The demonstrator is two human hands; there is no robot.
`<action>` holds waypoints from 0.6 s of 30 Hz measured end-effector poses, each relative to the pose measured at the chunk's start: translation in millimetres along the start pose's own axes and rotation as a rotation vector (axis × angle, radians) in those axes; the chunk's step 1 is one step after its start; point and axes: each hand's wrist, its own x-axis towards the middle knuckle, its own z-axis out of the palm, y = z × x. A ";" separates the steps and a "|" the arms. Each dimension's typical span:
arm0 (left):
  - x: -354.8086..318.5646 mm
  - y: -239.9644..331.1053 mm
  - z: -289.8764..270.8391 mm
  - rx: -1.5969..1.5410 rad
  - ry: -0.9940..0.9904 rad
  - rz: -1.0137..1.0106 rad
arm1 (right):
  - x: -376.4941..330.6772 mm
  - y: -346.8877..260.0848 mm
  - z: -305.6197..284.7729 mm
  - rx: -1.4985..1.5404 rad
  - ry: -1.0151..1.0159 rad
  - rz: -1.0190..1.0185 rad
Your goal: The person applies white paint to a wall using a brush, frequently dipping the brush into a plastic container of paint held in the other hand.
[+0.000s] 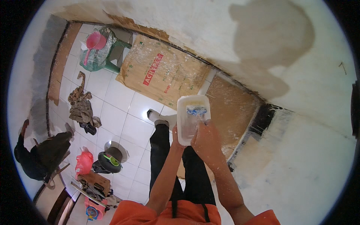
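In front of my legs I hold a white rectangular tub (181,116) with rounded corners. My left hand (176,140) is closed on its lower left side, with the fingers partly hidden by the tub. My right hand (206,135) reaches over the tub's right edge, closed round the handle of a small paint roller (197,111). The roller's blue-and-white head lies inside the tub, toward its far end. Pale yellowish residue shows on the tub's inner far wall.
Flattened cardboard (176,75) and brown sheeting (228,108) line the wall base. A green stool (98,62) bears a pink dipper (94,41). Rags (80,108), a black bucket (108,161) and a red bag (84,162) lie left on white tiles. A plastered wall (292,161) stands right.
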 end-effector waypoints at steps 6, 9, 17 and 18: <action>-5.4 4.0 8.3 0.021 -0.068 -0.028 | -1.8 8.9 0.2 0.130 -0.140 -0.177; -7.1 7.6 15.4 0.085 -0.063 -0.019 | 0.3 10.1 -17.5 0.180 -0.100 -0.283; -18.8 9.4 26.1 0.335 0.220 -0.139 | 41.3 37.1 -20.4 0.097 0.284 -0.571; -18.7 8.0 24.6 0.314 0.185 -0.119 | 43.7 38.8 -19.2 0.097 0.288 -0.570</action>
